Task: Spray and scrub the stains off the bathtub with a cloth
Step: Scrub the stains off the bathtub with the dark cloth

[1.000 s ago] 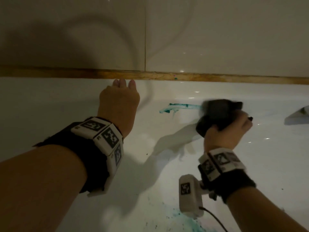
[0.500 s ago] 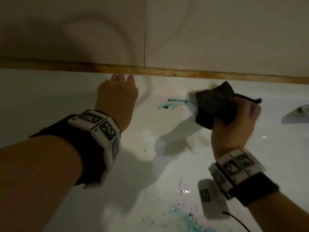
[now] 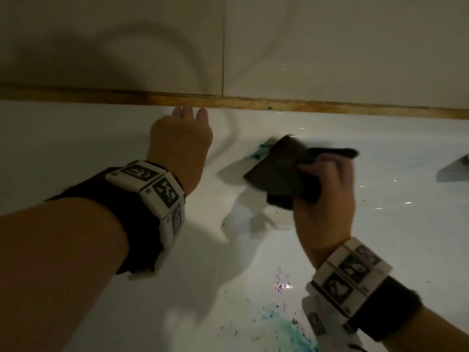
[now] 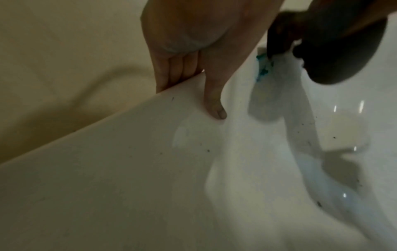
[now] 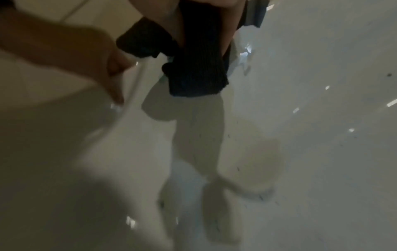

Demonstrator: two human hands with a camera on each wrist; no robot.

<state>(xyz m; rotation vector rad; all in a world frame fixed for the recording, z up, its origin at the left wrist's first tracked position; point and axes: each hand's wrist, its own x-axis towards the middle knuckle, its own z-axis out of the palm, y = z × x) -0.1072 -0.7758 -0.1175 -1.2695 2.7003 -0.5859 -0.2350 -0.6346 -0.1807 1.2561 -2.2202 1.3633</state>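
Right hand (image 3: 323,199) has its fingers bunched around the dark cloth (image 3: 281,174), pressed on the bathtub (image 3: 406,250) far wall just under the rim, covering most of the teal streak (image 3: 256,153); only its left end shows. Left hand (image 3: 181,146) braces on the far rim, fingers (image 4: 178,71) straight over the edge, holding nothing. Risks: wet, glossy surface, so the bracing hand could slip; a loaded cloth may smear teal sideways rather than lift it. Teal splatter (image 3: 279,326) and dark specks near the tub's near edge are untouched and easy to miss. No spray bottle in view.
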